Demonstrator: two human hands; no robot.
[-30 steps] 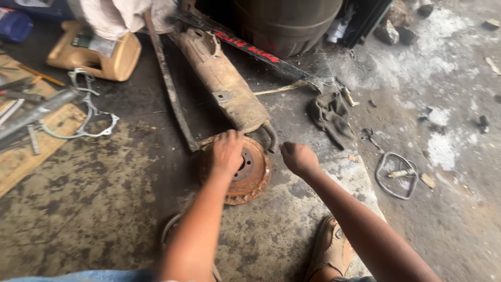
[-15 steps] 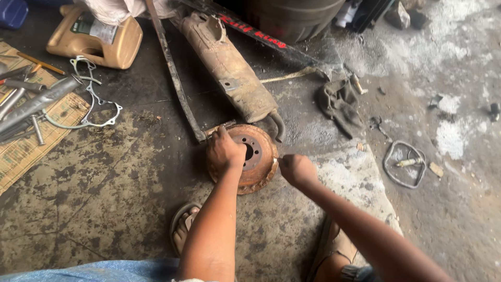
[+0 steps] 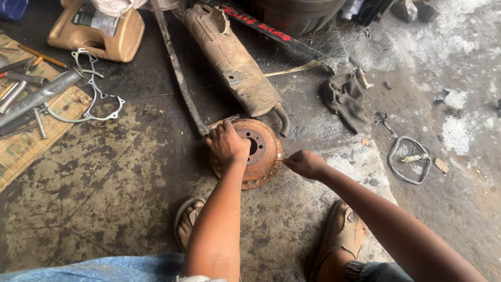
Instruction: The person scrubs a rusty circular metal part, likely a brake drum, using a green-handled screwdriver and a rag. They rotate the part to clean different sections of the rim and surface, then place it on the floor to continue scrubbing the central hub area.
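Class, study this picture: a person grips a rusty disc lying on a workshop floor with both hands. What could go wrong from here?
1. The rusty disc has a rough, flaking rim; the right hand pinching its edge could be cut or scraped.
2. If the left hand loses its grip, the disc might land on the sandalled feet close below it.

- The floor (image 3: 104, 172) is dark concrete, stained and worn, with pale dusty patches on the right side.
- A woven mat (image 3: 23, 149) lies at the left edge, with metal tools on it.
- A tan plastic jug (image 3: 99, 31) stands at the top left.
- A dark rag (image 3: 344, 99) lies on the floor at the upper right.
- Daylight is soft and even.
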